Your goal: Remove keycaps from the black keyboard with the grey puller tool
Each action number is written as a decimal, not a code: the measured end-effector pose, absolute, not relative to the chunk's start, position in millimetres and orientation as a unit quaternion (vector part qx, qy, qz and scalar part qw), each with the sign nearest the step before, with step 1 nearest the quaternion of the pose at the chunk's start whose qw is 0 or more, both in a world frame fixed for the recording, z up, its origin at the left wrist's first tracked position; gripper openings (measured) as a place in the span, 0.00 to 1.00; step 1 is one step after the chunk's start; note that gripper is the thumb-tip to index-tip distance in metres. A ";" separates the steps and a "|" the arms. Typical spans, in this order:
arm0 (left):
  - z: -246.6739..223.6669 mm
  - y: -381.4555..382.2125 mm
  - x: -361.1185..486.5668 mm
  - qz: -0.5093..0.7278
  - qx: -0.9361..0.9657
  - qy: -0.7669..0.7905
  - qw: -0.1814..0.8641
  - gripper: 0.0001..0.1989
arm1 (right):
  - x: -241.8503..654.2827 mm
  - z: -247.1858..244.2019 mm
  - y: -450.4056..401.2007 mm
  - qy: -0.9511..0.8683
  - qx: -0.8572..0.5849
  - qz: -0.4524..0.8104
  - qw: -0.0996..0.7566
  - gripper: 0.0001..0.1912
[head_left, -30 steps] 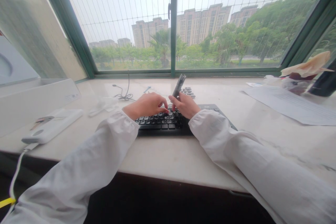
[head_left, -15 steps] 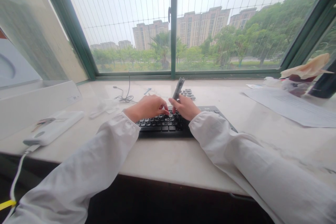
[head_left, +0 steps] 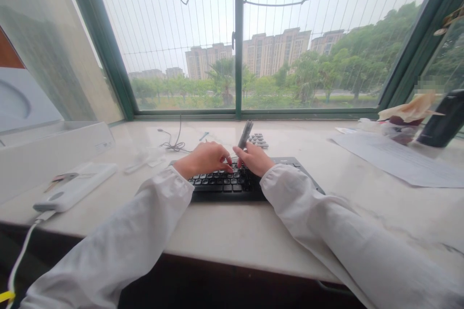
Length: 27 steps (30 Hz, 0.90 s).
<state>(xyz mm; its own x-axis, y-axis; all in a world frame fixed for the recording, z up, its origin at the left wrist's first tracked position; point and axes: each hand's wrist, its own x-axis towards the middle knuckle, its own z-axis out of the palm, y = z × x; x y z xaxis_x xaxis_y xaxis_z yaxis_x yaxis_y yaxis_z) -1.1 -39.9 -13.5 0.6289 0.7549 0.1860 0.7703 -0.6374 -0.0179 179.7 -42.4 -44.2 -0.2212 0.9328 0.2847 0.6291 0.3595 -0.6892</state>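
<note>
A black keyboard [head_left: 217, 197] lies on the white sill, some of its middle keys hidden under my hands. My left hand [head_left: 205, 159] reaches over it from the left, thumb and forefinger bent close together at the keys; whatever is between the tips is too small to make out. On the other side my right hand [head_left: 255, 158] is closed around a dark grey, pen-shaped tool [head_left: 246, 134]. The tool tilts up and away, and its lower end is hidden by the fingers. Just behind this hand sit several small grey pieces [head_left: 258, 140] like keycaps.
To the left are a white power strip [head_left: 83, 184] with keys on it, a white box [head_left: 54, 149] and a coiled dark cable [head_left: 174, 145]. Paper sheets [head_left: 395, 159] and a black bottle [head_left: 440, 120] stand at the right. A window [head_left: 238, 58] closes off the back.
The whole scene sits lower in the picture, as the head has tilted up slightly. Both hands keep nearly the same place over the keyboard, the tool still in the right one.
</note>
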 end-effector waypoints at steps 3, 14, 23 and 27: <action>-14.4 -39.3 -0.4 -0.097 -0.897 -0.429 0.029 0.16 | 179.8 -44.5 -43.1 -0.750 -0.517 0.221 0.350 0.14; -19.6 -30.8 -3.1 -0.123 -0.884 -0.451 -0.004 0.14 | 179.4 -44.4 -44.5 -0.756 -0.514 0.195 0.354 0.14; -15.2 -35.6 -4.4 -0.057 -0.926 -0.364 0.084 0.13 | 179.3 -45.8 -43.5 -0.755 -0.516 0.191 0.355 0.14; -16.4 -35.9 -5.6 -0.033 -0.937 -0.335 0.097 0.13 | 179.5 -45.1 -43.3 -0.758 -0.520 0.185 0.348 0.13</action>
<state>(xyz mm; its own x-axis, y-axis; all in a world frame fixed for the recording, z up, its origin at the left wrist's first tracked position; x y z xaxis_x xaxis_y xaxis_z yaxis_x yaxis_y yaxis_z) -5.6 -35.9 -16.4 0.7736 0.6211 0.1258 0.6337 -0.7570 -0.1595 179.5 -43.3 -45.1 -0.2175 0.9171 0.3341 0.6595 0.3904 -0.6423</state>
